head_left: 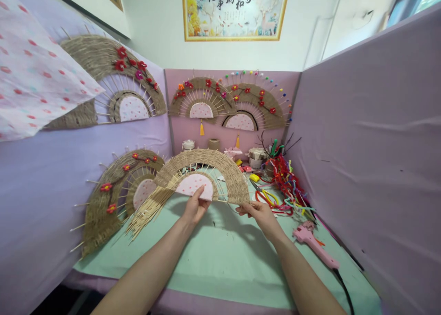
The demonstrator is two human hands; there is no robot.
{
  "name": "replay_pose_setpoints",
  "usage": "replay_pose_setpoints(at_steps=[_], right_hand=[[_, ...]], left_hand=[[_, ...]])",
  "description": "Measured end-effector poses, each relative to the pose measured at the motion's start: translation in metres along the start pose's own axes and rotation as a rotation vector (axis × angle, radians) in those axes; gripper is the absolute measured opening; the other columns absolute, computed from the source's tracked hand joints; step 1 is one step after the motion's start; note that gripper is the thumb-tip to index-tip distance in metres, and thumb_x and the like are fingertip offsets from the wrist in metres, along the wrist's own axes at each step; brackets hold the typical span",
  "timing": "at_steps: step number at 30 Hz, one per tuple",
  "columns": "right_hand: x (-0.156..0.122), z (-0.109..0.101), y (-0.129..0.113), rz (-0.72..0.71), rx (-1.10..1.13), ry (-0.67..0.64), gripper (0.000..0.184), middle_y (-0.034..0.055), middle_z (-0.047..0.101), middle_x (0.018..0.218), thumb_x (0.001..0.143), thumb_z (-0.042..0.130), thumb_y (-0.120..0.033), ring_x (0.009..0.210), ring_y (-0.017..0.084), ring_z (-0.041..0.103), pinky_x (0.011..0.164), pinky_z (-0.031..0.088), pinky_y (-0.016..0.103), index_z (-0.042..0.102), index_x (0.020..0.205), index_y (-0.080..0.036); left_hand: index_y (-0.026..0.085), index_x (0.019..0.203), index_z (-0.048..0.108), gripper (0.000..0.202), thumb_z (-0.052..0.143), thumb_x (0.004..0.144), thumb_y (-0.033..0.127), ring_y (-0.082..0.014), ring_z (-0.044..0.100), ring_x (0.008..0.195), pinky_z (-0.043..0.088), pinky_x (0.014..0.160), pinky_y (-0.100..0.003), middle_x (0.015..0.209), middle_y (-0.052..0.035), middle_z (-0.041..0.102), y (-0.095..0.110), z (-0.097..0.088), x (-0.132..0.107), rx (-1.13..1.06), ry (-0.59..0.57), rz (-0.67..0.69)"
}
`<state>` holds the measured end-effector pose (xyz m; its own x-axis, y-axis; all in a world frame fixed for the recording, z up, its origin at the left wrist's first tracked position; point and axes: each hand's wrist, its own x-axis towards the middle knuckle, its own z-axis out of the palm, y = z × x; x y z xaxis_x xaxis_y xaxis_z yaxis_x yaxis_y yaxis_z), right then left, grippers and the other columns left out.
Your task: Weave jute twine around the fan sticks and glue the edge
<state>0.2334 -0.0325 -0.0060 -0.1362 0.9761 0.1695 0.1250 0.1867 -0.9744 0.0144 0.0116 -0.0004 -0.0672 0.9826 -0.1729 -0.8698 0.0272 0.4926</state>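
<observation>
- Fan was held up over the middle of the desk, left hand pinching its pink centre, right hand gripping the band's right end.
- Weaving looked pretty much done, centre already in.
- The leaning fan by the desk's left edge had red flowers; this one had none, so I'd say decorating was left.
- Glue gun lay near the right edge, no hand on it.
</observation>
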Motion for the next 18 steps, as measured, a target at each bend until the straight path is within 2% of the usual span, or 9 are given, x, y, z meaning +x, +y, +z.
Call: replay_pose_setpoints(at_steps=[6,12,18], right_hand=[[0.0013,-0.001,0.0007,-0.001,0.037,0.026,0.049,0.0136,0.073,0.088,0.075,0.057,-0.06,0.078,0.023,0.066,0.064,0.044,0.03,0.072,0.08,-0.014],[0.0015,0.0001,0.001,-0.021,0.059,0.087,0.053,0.0136,0.073,0.081,0.077,0.052,-0.063,0.076,0.024,0.066,0.065,0.045,0.032,0.073,0.079,-0.014],[0.0012,0.0005,0.0009,-0.023,0.039,0.079,0.049,0.0123,0.073,0.081,0.077,0.054,-0.061,0.076,0.022,0.065,0.065,0.044,0.031,0.073,0.073,-0.015]], left_hand=[[0.017,0.096,0.061,0.022,0.059,0.08,0.003,-0.0108,0.067,0.064,0.054,0.054,-0.016,0.08,-0.0019,0.071,0.0019,0.0007,0.0002,-0.012,-0.024,-0.015],[0.017,0.103,0.06,0.027,0.059,0.08,0.004,-0.0113,0.067,0.063,0.054,0.056,-0.016,0.078,-0.0027,0.071,0.0023,0.0006,-0.0001,-0.013,-0.013,-0.015],[0.017,0.097,0.061,0.021,0.057,0.081,0.004,-0.011,0.067,0.063,0.054,0.057,-0.017,0.077,-0.0014,0.071,0.0,-0.001,0.0006,-0.02,-0.028,-0.021]])
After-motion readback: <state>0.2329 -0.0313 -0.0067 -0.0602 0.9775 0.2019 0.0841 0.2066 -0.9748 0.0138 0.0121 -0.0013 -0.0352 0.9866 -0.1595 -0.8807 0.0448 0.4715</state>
